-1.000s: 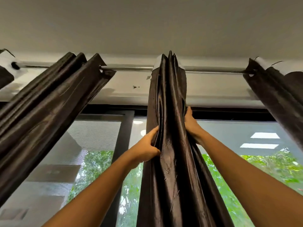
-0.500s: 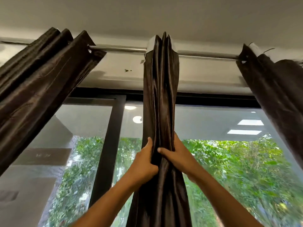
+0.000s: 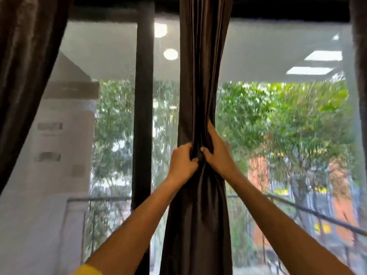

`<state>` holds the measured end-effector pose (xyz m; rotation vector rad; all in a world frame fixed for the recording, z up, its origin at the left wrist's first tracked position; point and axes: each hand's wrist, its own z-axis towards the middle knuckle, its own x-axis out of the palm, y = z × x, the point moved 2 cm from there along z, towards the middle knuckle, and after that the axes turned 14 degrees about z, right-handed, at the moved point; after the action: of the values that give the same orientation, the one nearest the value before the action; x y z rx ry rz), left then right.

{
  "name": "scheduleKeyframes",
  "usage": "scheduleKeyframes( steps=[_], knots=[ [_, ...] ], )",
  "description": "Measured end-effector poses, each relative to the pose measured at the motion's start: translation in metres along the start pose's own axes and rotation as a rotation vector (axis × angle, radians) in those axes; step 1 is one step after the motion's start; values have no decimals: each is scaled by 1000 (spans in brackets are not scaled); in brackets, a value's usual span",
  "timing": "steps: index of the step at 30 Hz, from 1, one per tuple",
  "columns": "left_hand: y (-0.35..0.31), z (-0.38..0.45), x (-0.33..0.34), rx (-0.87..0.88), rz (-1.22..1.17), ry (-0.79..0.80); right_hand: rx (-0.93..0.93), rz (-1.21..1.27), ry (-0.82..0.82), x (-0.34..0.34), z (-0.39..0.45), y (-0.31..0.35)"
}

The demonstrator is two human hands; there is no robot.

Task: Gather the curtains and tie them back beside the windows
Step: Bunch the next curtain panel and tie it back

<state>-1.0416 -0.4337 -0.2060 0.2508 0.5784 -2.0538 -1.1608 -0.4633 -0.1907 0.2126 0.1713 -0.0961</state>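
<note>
Both hands — left hand (image 3: pixel 181 162), right hand (image 3: pixel 217 153) — grip the gathered curtain (image 3: pixel 200 76), top cropped.

Both my hands gathering the middle curtain

My left hand (image 3: pixel 182 161) and right hand (image 3: pixel 216 153) grip the dark bunched curtain (image 3: pixel 200 76) from either side, nearly touching; a second curtain (image 3: pixel 25 76) hangs far to my left hand's side, the window frame post (image 3: pixel 143 106) between them.

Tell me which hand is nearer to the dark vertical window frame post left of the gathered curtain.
Left. The left hand grips the gathered curtain on the side facing the window frame post; the right hand grips the curtain's far side, farther from the post.
</note>
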Motion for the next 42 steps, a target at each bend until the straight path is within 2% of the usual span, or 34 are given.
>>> scheduleKeyframes(
  steps=[8,14,17,22,26,30,36,42],
  knots=[
    [-4,-58,6,-52,-237,61,77,-98,-25,10,-71,-8],
    [-5,-86,9,-286,-422,90,98,-175,-36,6,-112,4],
    [2,-104,14,-254,-420,49,119,-179,-40,8,-128,10],
    [14,-125,22,-262,-424,72,193,-140,-41,10,-171,20],
    [0,-140,15,-295,-402,50,217,-129,-41,5,-199,38],
    [-24,-151,6,-299,-273,11,226,-123,2,-10,-220,57],
    [-42,-207,-13,-334,-5,-103,279,-350,-59,-36,-281,91],
    [-60,-264,-62,-328,89,-130,287,-500,-113,-38,-341,136]
  ],
)
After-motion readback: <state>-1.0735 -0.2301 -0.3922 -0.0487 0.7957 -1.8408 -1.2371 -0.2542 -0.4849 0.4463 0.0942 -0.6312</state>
